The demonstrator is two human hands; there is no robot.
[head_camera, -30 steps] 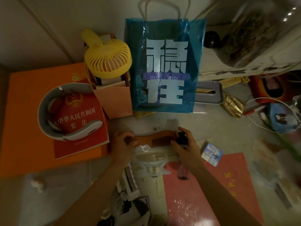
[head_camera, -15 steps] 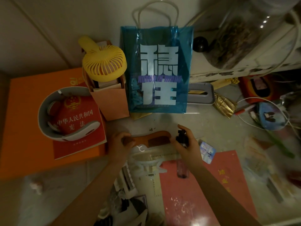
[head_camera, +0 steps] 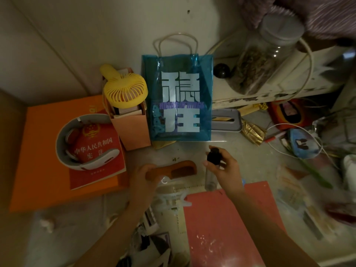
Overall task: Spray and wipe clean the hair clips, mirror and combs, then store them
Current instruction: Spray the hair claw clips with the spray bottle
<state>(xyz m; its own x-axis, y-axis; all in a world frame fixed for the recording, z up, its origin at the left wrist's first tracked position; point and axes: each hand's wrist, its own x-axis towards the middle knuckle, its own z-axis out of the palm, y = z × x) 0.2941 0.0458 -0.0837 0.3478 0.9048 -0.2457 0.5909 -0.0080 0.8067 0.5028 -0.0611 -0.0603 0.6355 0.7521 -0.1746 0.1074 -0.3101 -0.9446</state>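
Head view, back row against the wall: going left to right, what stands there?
Orange box → yellow handheld fan → blue transparent bag → grey tray → gold foil packet → blue pouch.

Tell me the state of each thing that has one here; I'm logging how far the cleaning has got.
wooden comb: lying flat on the table, handle end gripped by the left hand
spray bottle: upright, black nozzle on, held by the right hand
white hair clip: lying on the table, untouched
blue bag: standing upright against the wall
glass jar: lid on
yellow fan: propped in the orange box
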